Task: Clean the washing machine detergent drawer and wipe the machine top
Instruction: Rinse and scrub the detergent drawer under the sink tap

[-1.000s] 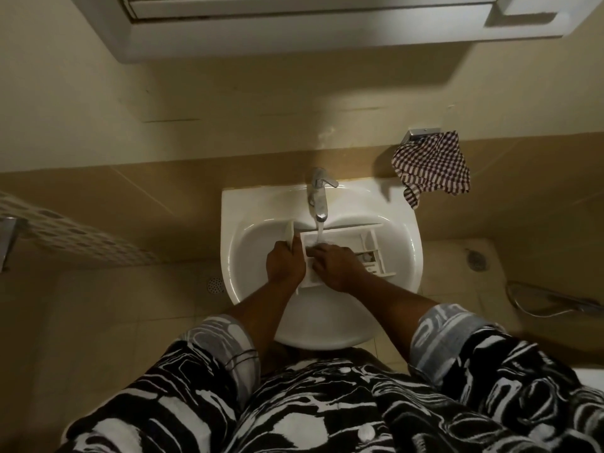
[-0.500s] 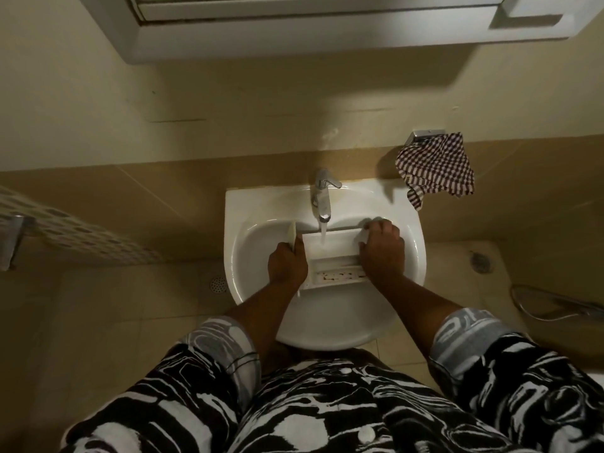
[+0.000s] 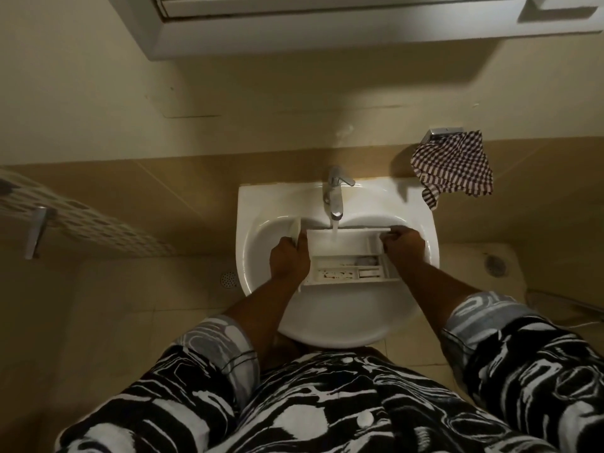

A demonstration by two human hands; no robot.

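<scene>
White plastic, the detergent drawer (image 3: 340, 248) lies crosswise in the basin of the sink (image 3: 251, 204), held between the two hands, which are well apart at its opposite ends. The left hand (image 3: 289, 259) grips the drawer's left end. Its fingers are curled round the edge there, and the drawer's front panel stands up just beyond its knuckles. The right hand (image 3: 403, 246) grips the far right corner with its fingers hooked over the drawer's far rim, knuckles up. How far the thumb wraps on either hand cannot be told.

Between the hands, and a little beyond them, the tap (image 3: 334, 197) stands at the back of the sink. A thin stream of water (image 3: 335, 231) falls from it into the drawer's large open compartment. On the near side of the drawer, between the two wrists, narrower compartments show dark specks along their floor.

Beyond the right hand and further to its right, a checked cloth (image 3: 454, 165) hangs on the wall from a metal holder (image 3: 439, 132). To the left of the left hand, past the sink's edge, a round floor drain (image 3: 228, 279) sits in the tiles.
</scene>
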